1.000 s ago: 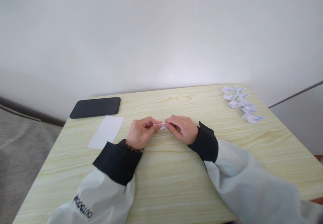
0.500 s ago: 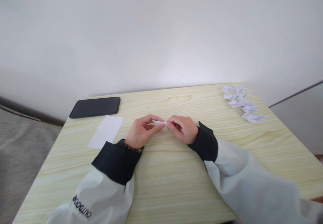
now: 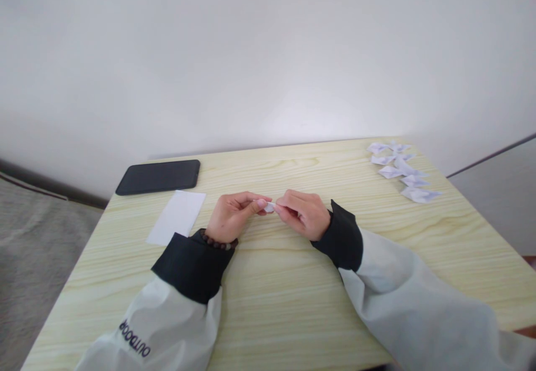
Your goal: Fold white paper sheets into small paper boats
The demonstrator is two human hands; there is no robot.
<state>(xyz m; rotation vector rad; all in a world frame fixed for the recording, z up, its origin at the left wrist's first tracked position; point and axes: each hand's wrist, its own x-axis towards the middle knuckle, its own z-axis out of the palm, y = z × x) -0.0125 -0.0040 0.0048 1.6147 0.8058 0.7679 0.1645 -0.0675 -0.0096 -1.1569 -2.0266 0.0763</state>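
Between my two hands is a small folded piece of white paper, mostly covered by fingers. My left hand pinches its left end, thumb laid on top; a dark bead bracelet circles that wrist. At its right end, my right hand grips it between thumb and curled fingers. Both hands hover over the middle of the wooden table. Left of my left hand lies a flat stack or sheet of white paper, its near edge partly behind my sleeve.
A black phone lies at the table's back left corner. Several folded white paper figures sit grouped at the back right. Behind the table rises a white wall. A grey surface shows beyond the left edge.
My left thumb has moved up onto the folded paper, and the paper has turned so less of it shows. Both hands stay closed on it in nearly the same place.
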